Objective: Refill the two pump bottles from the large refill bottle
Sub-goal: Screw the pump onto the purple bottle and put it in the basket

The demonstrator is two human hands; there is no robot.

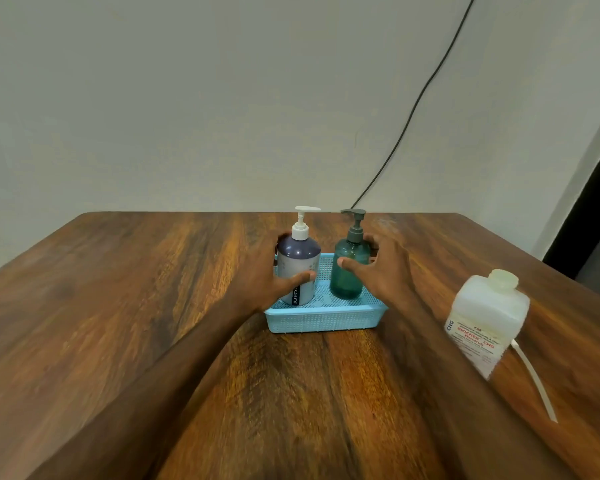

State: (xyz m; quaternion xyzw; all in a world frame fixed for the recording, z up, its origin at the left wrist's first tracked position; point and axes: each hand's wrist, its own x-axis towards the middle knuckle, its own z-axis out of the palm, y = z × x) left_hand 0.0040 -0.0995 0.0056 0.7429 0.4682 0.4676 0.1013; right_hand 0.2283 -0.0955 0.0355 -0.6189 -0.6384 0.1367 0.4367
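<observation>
- Left hand (274, 271): grasps grey pump bottle (298, 268), left side of blue basket (323, 318).
- Right hand (381, 268): grasps teal pump bottle (349, 271), right side of basket.
- White refill bottle (485, 317): near right edge of desk (118, 306).

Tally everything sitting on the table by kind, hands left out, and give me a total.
Pump bottles: 2 (purple-grey bottle, teal bottle)
Refill bottle: 1
Blue basket: 1
White strip: 1
Total: 5
</observation>
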